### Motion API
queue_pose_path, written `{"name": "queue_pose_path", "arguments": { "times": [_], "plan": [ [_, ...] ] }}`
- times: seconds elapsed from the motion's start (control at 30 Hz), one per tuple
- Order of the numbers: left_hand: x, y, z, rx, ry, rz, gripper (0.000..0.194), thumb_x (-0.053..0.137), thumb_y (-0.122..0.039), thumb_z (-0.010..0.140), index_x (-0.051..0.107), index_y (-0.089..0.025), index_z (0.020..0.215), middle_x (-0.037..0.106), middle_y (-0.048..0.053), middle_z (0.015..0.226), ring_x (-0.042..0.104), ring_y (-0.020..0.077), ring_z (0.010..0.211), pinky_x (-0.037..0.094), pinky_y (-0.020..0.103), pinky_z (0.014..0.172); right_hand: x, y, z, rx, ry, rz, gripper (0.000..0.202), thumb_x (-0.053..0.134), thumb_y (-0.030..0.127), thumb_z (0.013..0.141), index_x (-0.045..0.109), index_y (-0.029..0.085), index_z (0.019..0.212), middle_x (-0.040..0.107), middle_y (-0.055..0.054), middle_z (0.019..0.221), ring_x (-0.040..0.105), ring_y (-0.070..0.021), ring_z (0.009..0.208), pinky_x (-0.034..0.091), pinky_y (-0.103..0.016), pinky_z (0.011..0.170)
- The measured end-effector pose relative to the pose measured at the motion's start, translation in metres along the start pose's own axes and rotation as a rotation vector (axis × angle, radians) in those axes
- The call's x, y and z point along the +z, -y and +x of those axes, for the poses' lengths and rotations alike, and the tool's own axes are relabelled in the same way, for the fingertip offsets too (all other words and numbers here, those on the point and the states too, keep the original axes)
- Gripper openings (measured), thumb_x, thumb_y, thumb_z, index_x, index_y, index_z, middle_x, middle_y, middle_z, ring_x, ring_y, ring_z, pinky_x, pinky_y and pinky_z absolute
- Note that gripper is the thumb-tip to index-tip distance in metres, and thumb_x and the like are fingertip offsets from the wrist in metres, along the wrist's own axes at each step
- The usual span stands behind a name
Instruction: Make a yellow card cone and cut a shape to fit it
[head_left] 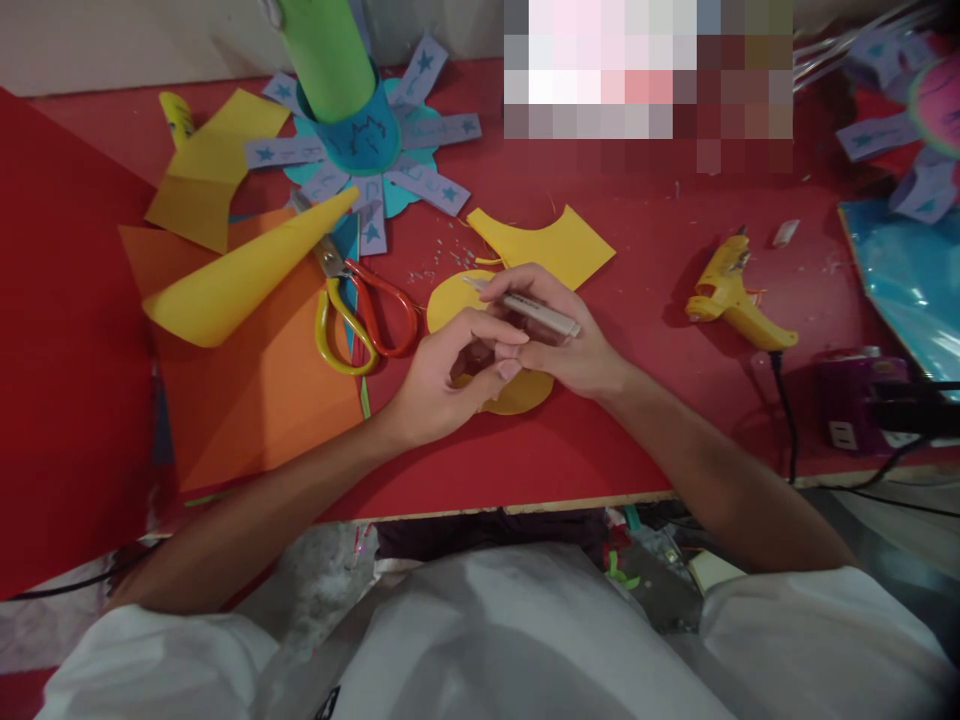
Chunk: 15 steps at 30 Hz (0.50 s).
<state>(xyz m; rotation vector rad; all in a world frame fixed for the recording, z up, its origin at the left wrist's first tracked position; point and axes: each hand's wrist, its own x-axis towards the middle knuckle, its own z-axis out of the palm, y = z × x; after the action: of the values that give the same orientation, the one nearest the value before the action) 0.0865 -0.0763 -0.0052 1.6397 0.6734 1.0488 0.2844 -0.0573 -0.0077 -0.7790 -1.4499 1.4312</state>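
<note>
On the red counter [622, 440], a yellow paper cone [251, 265] lies over orange paper [262, 380], beside scissors [330, 262] with one yellow and one red handle. To their right, the left hand [457, 375] has its thumb and fingers curled toward each other, meeting the fingertips of the right hand [559, 330], which is closed around a pen [536, 312] above a yellow paper circle [517, 395]; farther right lies a yellow glue gun [739, 290].
</note>
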Motion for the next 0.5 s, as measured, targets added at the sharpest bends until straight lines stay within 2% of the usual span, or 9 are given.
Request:
{"name": "queue_pose_path", "arguments": {
  "times": [0.1, 0.2, 0.5],
  "plan": [
    [0.0003, 0.0003, 0.0005, -0.030, 0.037, -0.134, 0.017, 0.072, -0.032, 0.107, 0.067, -0.022, 0.119, 0.065, -0.001, 0.093, 0.063, 0.0051, 0.065, 0.054, 0.018, 0.060, 0.0000, 0.0004, -0.0003, 0.003, 0.006, 0.016, 0.061, 0.090, 0.067, 0.083, 0.066, 0.027, 0.122, 0.066, -0.004, 0.110, 0.065, -0.0176, 0.094, 0.062, -0.033, 0.087],
    [-0.0003, 0.0010, 0.0010, -0.031, 0.043, -0.176, 0.016, 0.074, -0.029, 0.105, 0.066, -0.022, 0.117, 0.063, -0.002, 0.093, 0.062, 0.0038, 0.064, 0.054, 0.017, 0.060, 0.0003, 0.0000, -0.0001, -0.011, 0.010, 0.030, 0.060, 0.091, 0.063, 0.083, 0.065, 0.026, 0.122, 0.066, -0.005, 0.113, 0.065, -0.0170, 0.094, 0.061, -0.033, 0.088],
    [-0.0005, 0.0000, 0.0013, -0.063, 0.061, -0.179, 0.020, 0.074, -0.037, 0.106, 0.063, -0.022, 0.116, 0.065, -0.002, 0.092, 0.061, 0.0040, 0.061, 0.054, 0.017, 0.059, -0.0001, -0.0006, 0.0004, 0.000, 0.007, -0.001, 0.064, 0.093, 0.066, 0.080, 0.065, 0.026, 0.122, 0.064, -0.003, 0.106, 0.063, -0.0171, 0.090, 0.061, -0.033, 0.084]
  ]
}}
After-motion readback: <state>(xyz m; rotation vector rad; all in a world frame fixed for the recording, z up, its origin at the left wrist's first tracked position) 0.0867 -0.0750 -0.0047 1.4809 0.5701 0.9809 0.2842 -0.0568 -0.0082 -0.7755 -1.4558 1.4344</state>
